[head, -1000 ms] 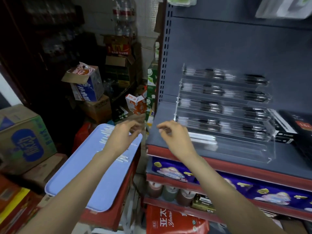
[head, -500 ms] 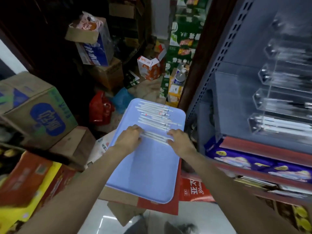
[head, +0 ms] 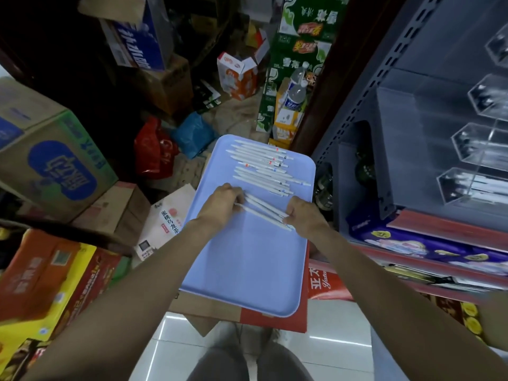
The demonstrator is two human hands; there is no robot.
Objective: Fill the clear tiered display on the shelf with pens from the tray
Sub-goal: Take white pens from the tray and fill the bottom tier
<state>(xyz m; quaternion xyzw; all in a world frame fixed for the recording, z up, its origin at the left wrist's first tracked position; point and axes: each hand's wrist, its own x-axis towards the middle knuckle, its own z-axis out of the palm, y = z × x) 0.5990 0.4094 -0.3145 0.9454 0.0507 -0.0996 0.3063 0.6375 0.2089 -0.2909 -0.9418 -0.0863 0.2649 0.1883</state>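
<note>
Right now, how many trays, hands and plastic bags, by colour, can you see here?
Blue tray: 1
Hands: 2, the left hand and the right hand, each gripping an end of a few pens
Red plastic bag: 1
Blue plastic bag: 1
Total: 5

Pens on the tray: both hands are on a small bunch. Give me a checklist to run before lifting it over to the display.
1. Left hand grips one end of the bunch of pens: ok.
2. Right hand grips the other end: ok.
3. Bunch separated from the remaining pens farther up the tray: ok, a gap shows.
4. All pens in the bunch aligned: not ok, they fan out slightly.
5. Room in the clear tiered display: cannot tell, only its end shows.
6. Tray steady on the boxes: cannot tell.
</note>
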